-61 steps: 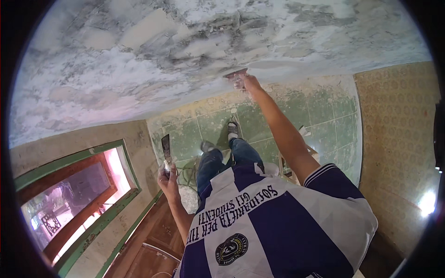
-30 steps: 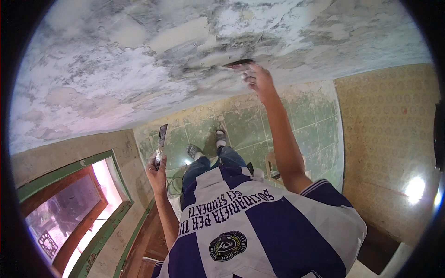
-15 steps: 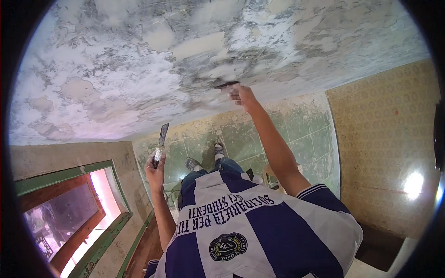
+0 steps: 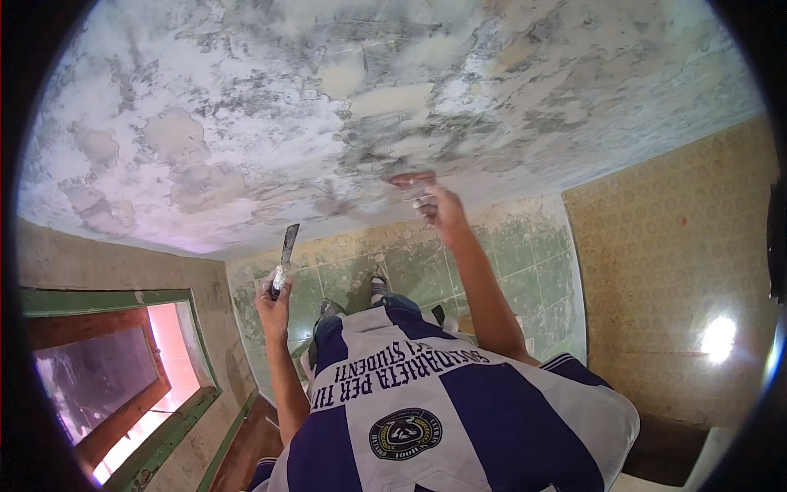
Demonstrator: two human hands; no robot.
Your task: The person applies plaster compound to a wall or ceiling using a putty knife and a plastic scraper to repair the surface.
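Note:
My left hand [image 4: 273, 303] is closed round the handle of a putty knife [image 4: 289, 243]. Its narrow grey blade points up, and white filler coats it near the grip. My right hand [image 4: 443, 211], its fingers pinched, grips a flat reddish spreader [image 4: 411, 179] at the lower part of the patchy wall [image 4: 270, 156]. Whether the spreader's edge touches the wall I cannot tell. Around it the plaster is white and grey, with beige filled patches and dark stains. White filler smears my right fingers.
To the left is a green-framed window [image 4: 123, 299] with a brown wooden sash. Worn green tiles [image 4: 418, 262] lie beyond my feet. A yellowish patterned surface [image 4: 672, 246] with a bright light spot runs along the right side.
My right hand has turned the spreader, so its broad reddish face shows instead of a thin dark edge. The view has shifted slightly; my left hand keeps its hold on the putty knife.

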